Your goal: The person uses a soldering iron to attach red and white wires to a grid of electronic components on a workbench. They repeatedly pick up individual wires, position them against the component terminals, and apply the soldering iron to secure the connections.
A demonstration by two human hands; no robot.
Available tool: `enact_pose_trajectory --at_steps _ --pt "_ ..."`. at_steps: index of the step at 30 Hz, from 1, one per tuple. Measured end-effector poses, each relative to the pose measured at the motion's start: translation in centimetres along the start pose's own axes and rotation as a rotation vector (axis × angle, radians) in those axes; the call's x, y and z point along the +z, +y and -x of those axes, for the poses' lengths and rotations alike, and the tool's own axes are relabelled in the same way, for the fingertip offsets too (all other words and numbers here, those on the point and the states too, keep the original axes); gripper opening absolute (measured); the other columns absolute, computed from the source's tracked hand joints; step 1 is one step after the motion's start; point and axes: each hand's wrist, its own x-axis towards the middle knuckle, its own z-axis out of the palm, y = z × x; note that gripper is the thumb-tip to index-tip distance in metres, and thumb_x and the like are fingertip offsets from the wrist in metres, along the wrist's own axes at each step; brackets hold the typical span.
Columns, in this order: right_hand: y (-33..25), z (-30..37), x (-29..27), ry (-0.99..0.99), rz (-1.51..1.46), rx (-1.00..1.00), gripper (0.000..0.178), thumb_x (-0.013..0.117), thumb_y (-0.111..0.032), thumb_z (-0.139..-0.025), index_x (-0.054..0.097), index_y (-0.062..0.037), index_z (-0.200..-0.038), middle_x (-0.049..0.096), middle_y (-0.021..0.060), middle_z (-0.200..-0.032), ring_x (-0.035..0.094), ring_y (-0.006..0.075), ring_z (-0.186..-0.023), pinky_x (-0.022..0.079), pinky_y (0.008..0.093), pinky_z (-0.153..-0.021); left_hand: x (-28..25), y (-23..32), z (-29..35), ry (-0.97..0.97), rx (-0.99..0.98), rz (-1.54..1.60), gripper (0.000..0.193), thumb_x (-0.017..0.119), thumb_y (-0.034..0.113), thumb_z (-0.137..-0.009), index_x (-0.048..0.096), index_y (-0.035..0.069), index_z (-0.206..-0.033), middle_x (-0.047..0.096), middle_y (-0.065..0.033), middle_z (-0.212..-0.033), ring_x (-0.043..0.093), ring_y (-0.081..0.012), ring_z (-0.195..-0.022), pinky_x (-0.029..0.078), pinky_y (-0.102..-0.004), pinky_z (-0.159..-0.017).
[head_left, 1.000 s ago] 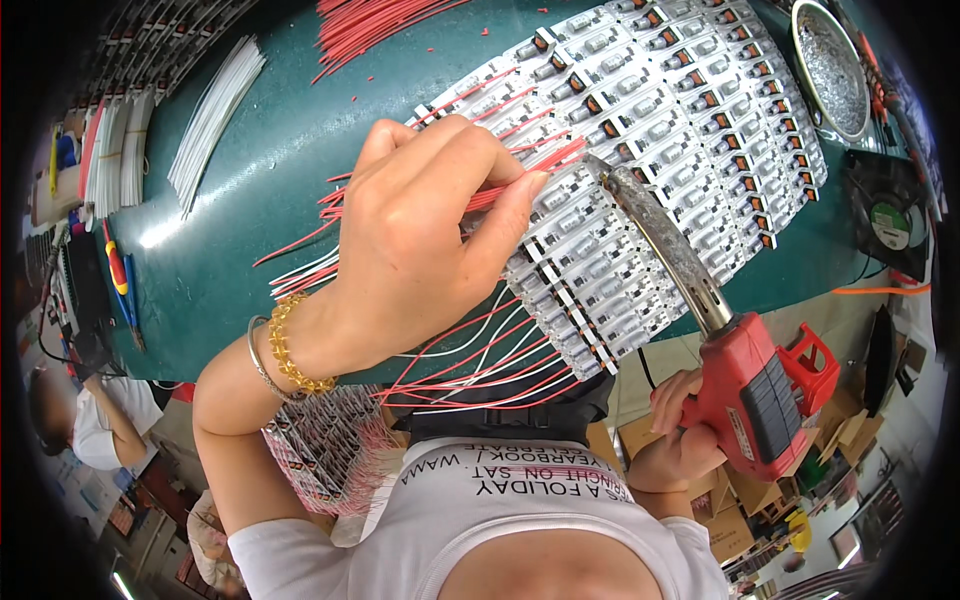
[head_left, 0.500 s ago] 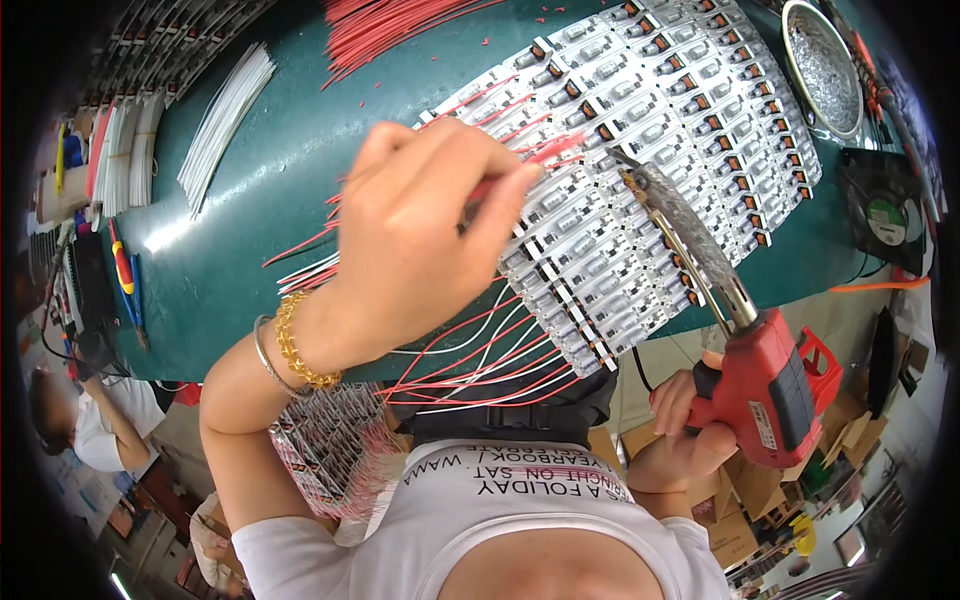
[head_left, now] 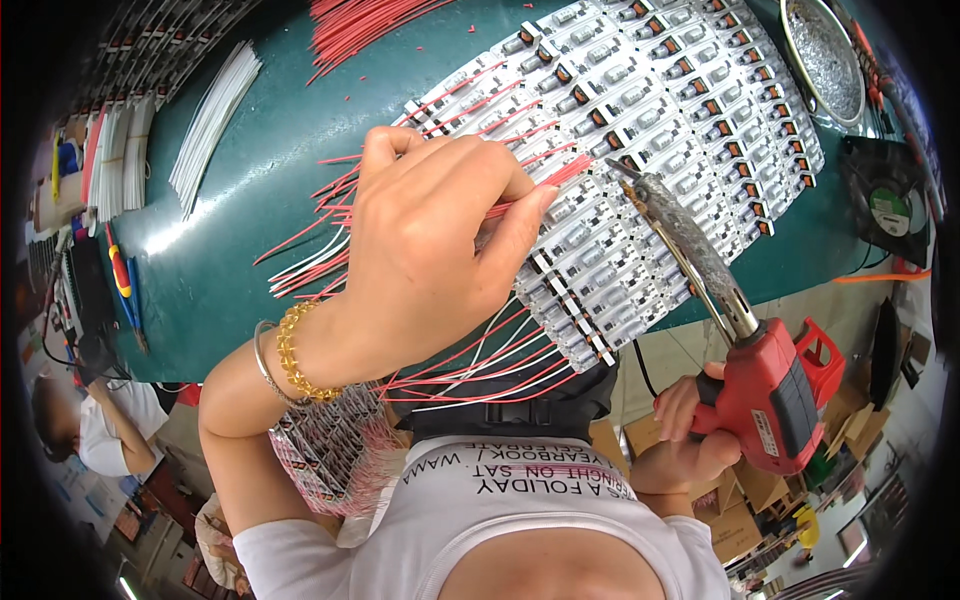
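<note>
My left hand [head_left: 430,240] is closed, pinching a thin bundle of red wires [head_left: 570,172] between thumb and fingers over the sheet of white circuit boards [head_left: 640,130]. Single red wires lie across the sheet's left part, their far ends spreading past my hand onto the bench. In my right hand [head_left: 690,430] is a red soldering gun [head_left: 765,395], gripped by its handle. Its long metal barrel slants up and left, and the tip lies just right of the wire ends; contact with a board cannot be made out. More red and white wires [head_left: 480,370] hang from the sheet's near edge.
On the green bench [head_left: 290,130] lie a white wire bundle [head_left: 215,125], a red wire pile [head_left: 370,30] and a screwdriver [head_left: 121,272]. At right are a metal bowl [head_left: 825,60] and a black fan [head_left: 885,205]. Another person [head_left: 105,425] sits at far left.
My left hand and the red wire bundle have shifted slightly right and nearer to me. The soldering gun's tip has come down a little too. Both grips stay the same.
</note>
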Motion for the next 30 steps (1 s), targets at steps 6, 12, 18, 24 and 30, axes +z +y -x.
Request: enact_pose_trajectory --at_steps 6,12,18,24,30 --pt "1.2 1.0 -0.8 0.050 0.044 -0.012 0.077 0.057 -0.062 -0.077 0.045 0.0055 -0.111 0.045 0.0009 -0.048 0.044 0.0134 -0.039 0.039 0.0268 -0.043 -0.1 0.0 0.0 -0.017 0.007 -0.014 0.014 0.072 0.005 -0.072 0.059 0.007 -0.067 0.054 0.0002 -0.058 0.045 -0.0142 -0.051 0.034 -0.0295 -0.067" --pt "0.8 0.6 -1.3 -0.068 0.227 -0.156 0.075 0.057 -0.060 -0.079 0.046 0.0071 -0.111 0.045 0.0007 -0.048 0.044 0.0122 -0.038 0.039 0.0256 -0.043 0.1 -0.1 0.0 -0.003 0.016 -0.015 0.014 0.072 0.005 -0.071 0.059 0.007 -0.066 0.055 -0.0004 -0.058 0.046 -0.0149 -0.051 0.034 -0.0295 -0.066" --pt "0.7 0.7 -1.0 -0.005 0.202 -0.182 0.079 0.056 -0.060 -0.080 0.044 0.0095 -0.115 0.043 0.0002 -0.046 0.041 0.0110 -0.037 0.037 0.0244 -0.042 0.1 -0.2 0.0 0.003 0.023 -0.021 0.014 0.072 0.005 -0.071 0.059 0.007 -0.066 0.056 -0.0006 -0.059 0.048 -0.0150 -0.051 0.034 -0.0294 -0.066" --pt "0.1 0.3 0.4 0.039 0.094 -0.103 0.084 0.053 -0.063 -0.080 0.040 0.0101 -0.120 0.042 -0.0004 -0.045 0.040 0.0103 -0.036 0.036 0.0243 -0.041 -0.1 0.0 -0.1 -0.011 0.022 -0.029 0.012 0.071 0.004 -0.072 0.060 0.007 -0.068 0.057 -0.0010 -0.060 0.049 -0.0156 -0.052 0.035 -0.0298 -0.066" --pt "0.8 0.0 0.2 0.059 0.037 -0.143 0.084 0.052 -0.063 -0.081 0.038 0.0100 -0.122 0.042 -0.0013 -0.045 0.039 0.0097 -0.036 0.035 0.0230 -0.040 -0.8 -0.7 -0.7 0.174 0.068 -0.109 0.010 0.072 0.006 -0.071 0.062 0.006 -0.072 0.057 -0.0027 -0.063 0.049 -0.0180 -0.055 0.036 -0.0299 -0.066"
